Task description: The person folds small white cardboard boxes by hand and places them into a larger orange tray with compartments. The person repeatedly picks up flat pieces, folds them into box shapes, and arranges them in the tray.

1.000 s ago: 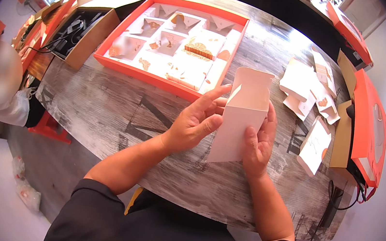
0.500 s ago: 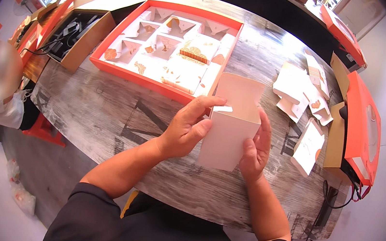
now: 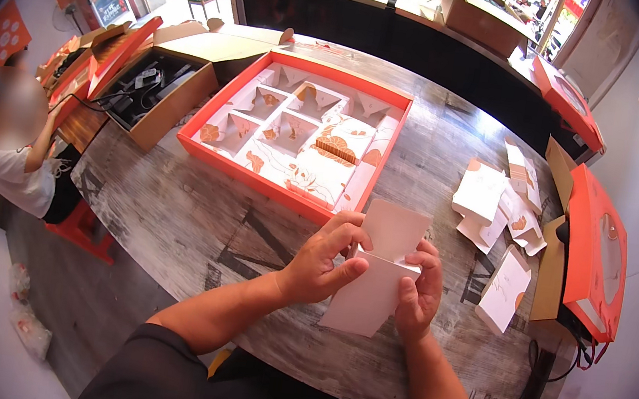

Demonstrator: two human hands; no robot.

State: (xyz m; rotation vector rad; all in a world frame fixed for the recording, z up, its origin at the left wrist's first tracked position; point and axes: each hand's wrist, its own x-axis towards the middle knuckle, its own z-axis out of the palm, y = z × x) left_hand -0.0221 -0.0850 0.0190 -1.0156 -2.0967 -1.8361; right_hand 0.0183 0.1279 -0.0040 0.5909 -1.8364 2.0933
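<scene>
A small white carton (image 3: 363, 298) is held upright between my two hands above the table, its top flap (image 3: 394, 232) standing raised at the back. My left hand (image 3: 325, 261) is at its left side, fingers bent at the flap's base and the thumb along the upper front edge. The right side is gripped by my right hand (image 3: 419, 293), with the fingertips curled over the top edge and the thumb on the front. The carton's inside is mostly hidden. Beyond it lies a large red-rimmed box (image 3: 257, 180) with white patterned compartments, several of them holding printed cartons.
Several white printed cartons (image 3: 479, 190) lie to the right, with one flat carton (image 3: 504, 290) nearer me. A red box (image 3: 591, 251) stands at the right edge beside cables. At far left are an open brown box (image 3: 179, 104) of black items and a seated person (image 3: 15, 151).
The view has tilted up, so the scene sits lower. My right fingertips have moved up onto the carton's top edge, and my left fingers have shifted at the flap's base.
</scene>
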